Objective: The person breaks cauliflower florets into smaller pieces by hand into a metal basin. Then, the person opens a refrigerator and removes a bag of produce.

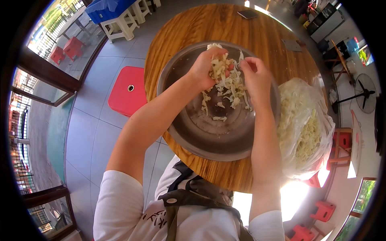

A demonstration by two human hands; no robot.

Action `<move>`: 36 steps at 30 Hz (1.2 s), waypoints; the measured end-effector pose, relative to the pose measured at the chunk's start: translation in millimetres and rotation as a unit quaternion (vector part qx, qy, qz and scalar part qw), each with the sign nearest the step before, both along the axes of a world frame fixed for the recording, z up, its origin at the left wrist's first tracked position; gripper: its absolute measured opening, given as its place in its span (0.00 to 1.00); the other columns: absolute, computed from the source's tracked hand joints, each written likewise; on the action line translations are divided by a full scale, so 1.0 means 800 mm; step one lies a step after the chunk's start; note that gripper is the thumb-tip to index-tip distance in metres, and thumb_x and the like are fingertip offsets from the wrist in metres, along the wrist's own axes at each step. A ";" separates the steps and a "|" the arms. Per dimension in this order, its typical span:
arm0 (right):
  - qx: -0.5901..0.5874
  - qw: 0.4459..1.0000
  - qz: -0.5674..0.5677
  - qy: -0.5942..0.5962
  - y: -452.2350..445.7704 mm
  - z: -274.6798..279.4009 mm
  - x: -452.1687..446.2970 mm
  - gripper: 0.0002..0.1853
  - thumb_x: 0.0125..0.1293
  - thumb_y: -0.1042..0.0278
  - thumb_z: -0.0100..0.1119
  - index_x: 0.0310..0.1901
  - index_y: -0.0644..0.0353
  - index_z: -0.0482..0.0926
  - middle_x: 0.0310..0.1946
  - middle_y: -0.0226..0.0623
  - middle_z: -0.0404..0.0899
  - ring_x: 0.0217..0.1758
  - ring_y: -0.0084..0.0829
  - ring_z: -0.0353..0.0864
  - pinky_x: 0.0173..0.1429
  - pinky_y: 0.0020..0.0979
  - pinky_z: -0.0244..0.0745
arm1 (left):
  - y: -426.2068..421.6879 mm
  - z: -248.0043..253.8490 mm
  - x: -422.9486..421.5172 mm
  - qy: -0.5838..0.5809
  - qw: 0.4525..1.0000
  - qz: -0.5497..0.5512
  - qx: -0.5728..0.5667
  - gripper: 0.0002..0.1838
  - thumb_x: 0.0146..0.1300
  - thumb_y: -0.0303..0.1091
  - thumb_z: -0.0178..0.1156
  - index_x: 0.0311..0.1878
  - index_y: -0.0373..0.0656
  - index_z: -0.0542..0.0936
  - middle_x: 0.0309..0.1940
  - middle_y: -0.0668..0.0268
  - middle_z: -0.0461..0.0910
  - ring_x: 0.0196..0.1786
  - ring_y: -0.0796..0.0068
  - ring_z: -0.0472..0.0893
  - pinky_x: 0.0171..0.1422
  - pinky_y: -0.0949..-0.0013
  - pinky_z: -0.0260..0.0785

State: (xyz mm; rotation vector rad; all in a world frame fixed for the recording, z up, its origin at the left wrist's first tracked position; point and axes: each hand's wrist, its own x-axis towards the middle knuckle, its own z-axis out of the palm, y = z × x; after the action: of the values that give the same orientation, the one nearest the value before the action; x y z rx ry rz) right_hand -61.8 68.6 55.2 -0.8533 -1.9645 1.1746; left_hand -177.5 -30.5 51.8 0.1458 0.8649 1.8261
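A wide metal basin [201, 146] sits on the round wooden table, with loose shredded cabbage [234, 91] lying in its far half. Over the basin, my left hand [203, 68] is cupped around a clump of cabbage shreds [219, 67], fingers curled beneath it. Just to the right, my right hand [256, 78] has its thumb and fingertips drawn together beside a pale strip of cabbage [241, 56], which it seems to pinch. To the right of the basin stands a clear plastic bag [303, 94] filled with more pale shreds.
The wooden table [181, 30] bears a dark phone [247, 14] at its far edge and a cleaver [292, 45] at far right. A red stool [128, 90] stands left of it. White stools [120, 26] under a blue tub [106, 9] are farther back.
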 end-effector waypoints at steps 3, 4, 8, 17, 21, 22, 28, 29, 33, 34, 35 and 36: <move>-0.014 0.999 0.039 0.008 -0.005 -0.002 -0.003 0.14 0.60 0.59 0.59 0.40 0.63 0.78 0.31 0.33 0.80 0.37 0.23 0.77 0.45 0.26 0.70 | 0.000 0.001 0.000 -0.010 1.000 0.001 0.016 0.10 0.59 0.38 0.54 0.39 0.42 0.73 0.29 0.62 0.76 0.31 0.70 0.77 0.28 0.71 0.69; -0.067 0.995 0.075 0.018 -0.010 0.005 -0.001 0.14 0.60 0.60 0.59 0.40 0.63 0.78 0.31 0.33 0.80 0.37 0.22 0.77 0.44 0.25 0.70 | 0.000 0.001 0.000 -0.007 1.000 -0.003 0.017 0.10 0.59 0.38 0.54 0.39 0.42 0.73 0.29 0.62 0.76 0.31 0.70 0.77 0.28 0.71 0.69; -0.078 0.989 0.122 0.022 -0.014 0.010 0.001 0.11 0.60 0.64 0.59 0.38 0.63 0.78 0.29 0.31 0.80 0.34 0.19 0.76 0.41 0.23 0.69 | 0.001 -0.001 -0.001 0.002 1.000 -0.026 0.015 0.11 0.59 0.38 0.53 0.39 0.41 0.74 0.29 0.63 0.76 0.30 0.71 0.77 0.28 0.72 0.69; -0.101 0.990 0.047 0.082 -0.001 -0.005 -0.004 0.09 0.59 0.67 0.59 0.36 0.63 0.78 0.29 0.30 0.78 0.32 0.19 0.74 0.39 0.23 0.69 | 0.002 -0.001 0.000 0.021 0.999 -0.038 0.004 0.10 0.59 0.37 0.52 0.39 0.41 0.74 0.30 0.63 0.76 0.30 0.71 0.76 0.27 0.72 0.68; -0.076 0.992 0.085 0.056 -0.011 0.011 0.001 0.10 0.59 0.67 0.59 0.39 0.63 0.78 0.29 0.30 0.78 0.32 0.20 0.75 0.40 0.24 0.70 | 0.002 -0.001 0.001 0.031 0.998 -0.045 0.012 0.10 0.59 0.36 0.52 0.39 0.42 0.74 0.31 0.64 0.76 0.30 0.72 0.76 0.28 0.71 0.68; -0.050 0.993 0.109 0.022 -0.014 0.014 0.003 0.10 0.59 0.67 0.60 0.39 0.63 0.78 0.29 0.31 0.78 0.32 0.20 0.75 0.40 0.24 0.71 | 0.002 -0.001 0.001 0.033 0.999 -0.042 0.010 0.10 0.59 0.36 0.52 0.39 0.42 0.74 0.31 0.64 0.76 0.30 0.72 0.76 0.28 0.71 0.68; -0.092 0.990 0.096 0.042 -0.013 0.008 0.000 0.10 0.59 0.67 0.60 0.38 0.64 0.79 0.27 0.31 0.79 0.31 0.20 0.76 0.39 0.24 0.71 | 0.002 0.002 0.004 0.061 0.996 -0.061 0.008 0.10 0.59 0.36 0.51 0.40 0.42 0.74 0.32 0.64 0.76 0.31 0.73 0.76 0.29 0.72 0.69; -0.105 0.989 0.092 0.051 -0.011 0.006 -0.001 0.10 0.59 0.68 0.60 0.38 0.64 0.79 0.27 0.32 0.79 0.30 0.20 0.76 0.39 0.24 0.71 | 0.003 0.000 0.003 0.065 0.996 -0.065 0.008 0.10 0.59 0.36 0.51 0.40 0.42 0.74 0.32 0.64 0.76 0.31 0.73 0.76 0.29 0.72 0.69; -0.103 0.990 0.052 0.084 -0.009 0.003 -0.003 0.08 0.60 0.69 0.59 0.37 0.64 0.79 0.28 0.31 0.79 0.32 0.19 0.75 0.39 0.23 0.70 | 0.000 0.006 0.008 0.065 0.994 -0.090 -0.021 0.10 0.59 0.35 0.51 0.42 0.42 0.73 0.32 0.64 0.76 0.31 0.73 0.75 0.29 0.72 0.69; -0.108 0.989 0.044 0.094 -0.010 0.005 -0.002 0.08 0.60 0.69 0.59 0.37 0.64 0.79 0.29 0.30 0.79 0.32 0.18 0.75 0.39 0.23 0.70 | 0.000 0.006 0.008 0.065 0.994 -0.088 -0.017 0.10 0.59 0.35 0.51 0.42 0.41 0.73 0.32 0.63 0.76 0.30 0.73 0.75 0.29 0.72 0.69; -0.114 0.987 0.037 0.104 -0.010 0.007 -0.002 0.08 0.60 0.69 0.59 0.37 0.64 0.79 0.29 0.30 0.79 0.33 0.18 0.75 0.40 0.22 0.70 | 0.000 0.005 0.008 0.065 0.994 -0.086 -0.014 0.11 0.59 0.35 0.51 0.42 0.41 0.73 0.32 0.63 0.76 0.30 0.72 0.75 0.29 0.73 0.68; -0.143 0.982 0.037 0.120 -0.010 0.007 -0.002 0.08 0.60 0.68 0.59 0.37 0.64 0.79 0.30 0.30 0.79 0.34 0.18 0.75 0.40 0.22 0.69 | 0.001 0.004 0.008 0.066 0.994 -0.085 -0.010 0.11 0.59 0.36 0.52 0.42 0.41 0.73 0.32 0.63 0.76 0.29 0.72 0.75 0.29 0.73 0.68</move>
State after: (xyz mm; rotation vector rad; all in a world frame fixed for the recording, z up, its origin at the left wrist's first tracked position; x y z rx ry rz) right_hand -63.3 60.4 61.2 -0.7443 -1.6688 1.5523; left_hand -171.0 -30.0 54.6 0.3204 0.9337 1.6627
